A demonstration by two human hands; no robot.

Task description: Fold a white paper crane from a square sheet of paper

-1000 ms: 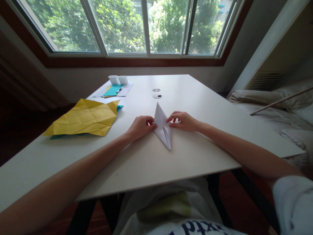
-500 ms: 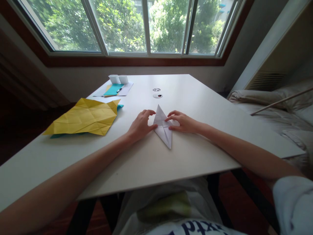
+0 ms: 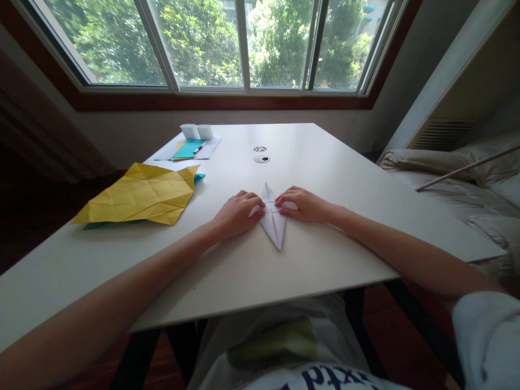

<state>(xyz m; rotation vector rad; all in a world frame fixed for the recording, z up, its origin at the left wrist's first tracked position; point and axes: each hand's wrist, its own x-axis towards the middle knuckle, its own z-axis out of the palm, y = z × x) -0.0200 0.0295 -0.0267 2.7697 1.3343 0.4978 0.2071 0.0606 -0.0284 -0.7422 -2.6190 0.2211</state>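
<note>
The person is sitting at a white table (image 3: pixel 333 179) and pressing both hands down on a folded white paper (image 3: pixel 273 225) that is lying flat near the middle of the tabletop. The paper is making a narrow kite shape, with its long point aimed toward 6 o'clock and a short point toward 12 o'clock. The left hand (image 3: pixel 238 213) is resting on the paper's edge at 9 o'clock, fingers curled and flattened against it. The right hand (image 3: pixel 303 205) is doing the same at 3 o'clock, its fingertips meeting the centre crease. Neither hand is gripping anything; both are pushing the sheet onto the table.

At 10 o'clock from the paper, well apart, a creased yellow sheet (image 3: pixel 140 195) is lying over a teal sheet (image 3: pixel 198 177) whose corner is peeking out. Farther off toward 11 o'clock, a teal card (image 3: pixel 186 150) with a pen (image 3: pixel 197 149) on it is sitting beside two small white boxes (image 3: pixel 197 131). At 12 o'clock two small round pieces (image 3: pixel 260 154) are lying on the table.
</note>
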